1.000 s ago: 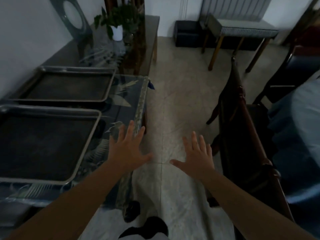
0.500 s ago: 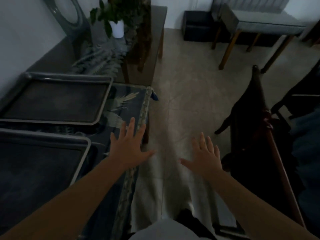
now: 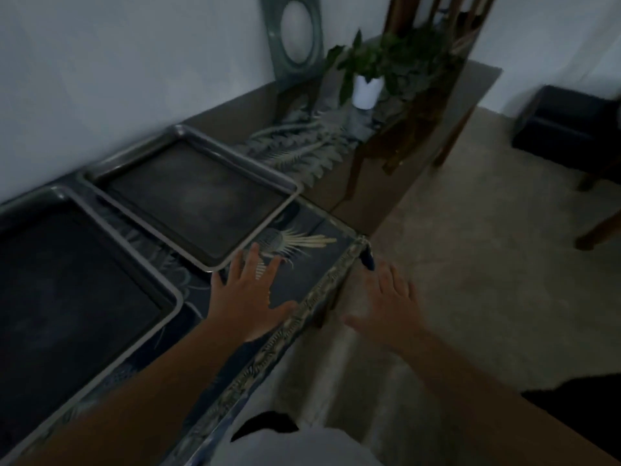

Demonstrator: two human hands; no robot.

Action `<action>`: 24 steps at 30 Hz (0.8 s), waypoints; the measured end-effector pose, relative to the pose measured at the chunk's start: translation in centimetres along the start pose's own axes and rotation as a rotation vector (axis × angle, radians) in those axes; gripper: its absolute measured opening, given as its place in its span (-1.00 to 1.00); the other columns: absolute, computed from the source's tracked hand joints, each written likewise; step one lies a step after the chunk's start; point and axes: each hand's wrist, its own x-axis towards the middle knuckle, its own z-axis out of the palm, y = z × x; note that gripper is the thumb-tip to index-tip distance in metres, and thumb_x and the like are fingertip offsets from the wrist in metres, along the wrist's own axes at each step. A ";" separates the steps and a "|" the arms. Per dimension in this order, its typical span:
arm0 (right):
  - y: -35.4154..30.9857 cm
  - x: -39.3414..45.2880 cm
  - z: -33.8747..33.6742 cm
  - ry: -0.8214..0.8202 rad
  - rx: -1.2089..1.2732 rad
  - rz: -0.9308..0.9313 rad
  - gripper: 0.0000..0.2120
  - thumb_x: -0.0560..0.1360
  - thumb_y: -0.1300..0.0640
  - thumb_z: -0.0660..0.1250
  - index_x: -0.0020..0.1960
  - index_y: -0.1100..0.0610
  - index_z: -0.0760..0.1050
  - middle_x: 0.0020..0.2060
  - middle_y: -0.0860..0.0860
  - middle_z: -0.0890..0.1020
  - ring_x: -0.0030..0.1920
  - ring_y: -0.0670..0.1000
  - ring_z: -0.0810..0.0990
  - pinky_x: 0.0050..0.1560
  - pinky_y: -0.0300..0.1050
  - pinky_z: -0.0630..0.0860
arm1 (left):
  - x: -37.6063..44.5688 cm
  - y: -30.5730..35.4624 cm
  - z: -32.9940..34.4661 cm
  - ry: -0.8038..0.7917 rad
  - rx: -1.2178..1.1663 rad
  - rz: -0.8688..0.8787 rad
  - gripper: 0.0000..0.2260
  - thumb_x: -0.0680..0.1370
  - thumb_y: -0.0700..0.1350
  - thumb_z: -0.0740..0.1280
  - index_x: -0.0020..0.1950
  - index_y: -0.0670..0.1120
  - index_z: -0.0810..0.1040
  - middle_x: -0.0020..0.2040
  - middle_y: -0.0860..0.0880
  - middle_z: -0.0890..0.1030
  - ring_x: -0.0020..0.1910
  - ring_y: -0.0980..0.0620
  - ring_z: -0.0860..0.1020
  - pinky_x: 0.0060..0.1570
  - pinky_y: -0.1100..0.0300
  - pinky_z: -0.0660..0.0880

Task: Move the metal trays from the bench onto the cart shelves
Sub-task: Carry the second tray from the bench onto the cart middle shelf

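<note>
Now two metal trays lie side by side on the bench (image 3: 312, 260), which is covered by a dark cloth with a feather print and a patterned edge. The near tray (image 3: 77, 297) and the far tray (image 3: 198, 196) both show only a dark flat bottom; what lines them cannot be told in this dim light. They sit close but apart, with a strip of cloth between them.

Compared with half a second earlier, the view has swung left toward the wall, and the left hand (image 3: 248, 294) has come forward over the cloth, so that its fingertips now lie just beside the far tray's front corner. It is spread flat, fingers straight, gripping nothing. The right hand (image 3: 389, 304) is likewise spread and holds nothing, hovering past the bench edge above the floor.

Beyond the trays a glossy brown table (image 3: 437, 129) carries a potted plant (image 3: 368, 85) in a white pot and a round-holed frame (image 3: 295, 38) leaning on the wall. A dark stool (image 3: 568, 126) stands farther right.
</note>
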 end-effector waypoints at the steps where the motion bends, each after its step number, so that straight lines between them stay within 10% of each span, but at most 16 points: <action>1: 0.1 2.0 -0.4 -0.003 -0.022 -0.053 0.07 0.21 -0.70 -0.17 0.54 -0.14 -0.27 0.60 0.01 -0.22 0.57 0.12 -0.24 0.46 0.32 -0.11 | 0.5 -0.1 0.0 0.006 -0.014 -0.042 -0.09 0.31 0.62 -0.20 0.57 0.23 -0.26 0.64 -0.04 -0.30 0.60 -0.19 -0.23 0.45 -0.39 0.02; 24: -13.6 31.9 -3.3 -0.120 -0.232 -0.701 0.03 0.29 -0.66 -0.16 0.59 -0.10 -0.18 0.61 0.03 -0.21 0.58 0.15 -0.19 0.49 0.31 -0.05 | 10.0 -11.2 0.4 -0.028 -0.224 -0.705 -0.14 0.45 0.53 -0.08 0.62 0.13 -0.23 0.64 -0.10 -0.26 0.61 -0.21 -0.18 0.50 -0.27 0.09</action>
